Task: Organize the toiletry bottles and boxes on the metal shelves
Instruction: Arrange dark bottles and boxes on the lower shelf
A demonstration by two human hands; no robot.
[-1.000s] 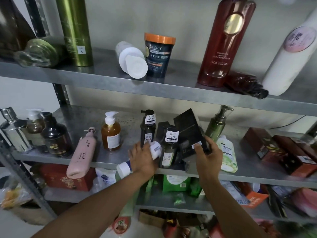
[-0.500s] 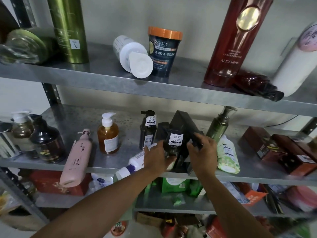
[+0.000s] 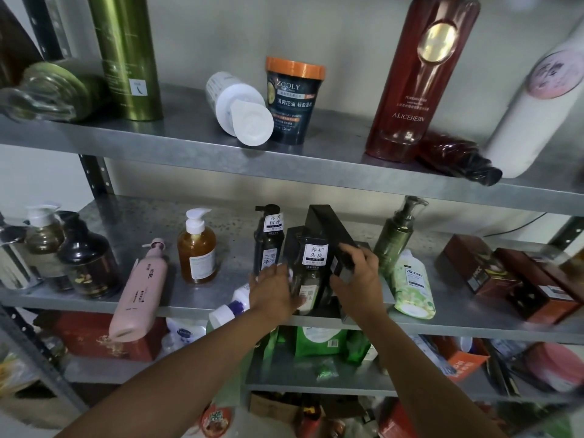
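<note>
On the upper grey metal shelf [image 3: 189,147] stand a dark tub with an orange lid [image 3: 294,99], printed "ZCOLY" and "250ml", and a tall red bottle [image 3: 417,80] marked "ALICEHEBN". On the middle metal shelf [image 3: 142,222], a pale green pouch bottle [image 3: 414,286] reads "Accen". Near that shelf's front edge, the person's left hand [image 3: 273,292] curls its fingers round a dark bottle with a white label [image 3: 313,254] reading "养护头皮". The right hand [image 3: 358,279] grips a tilted matte black box [image 3: 325,229] just behind it.
</note>
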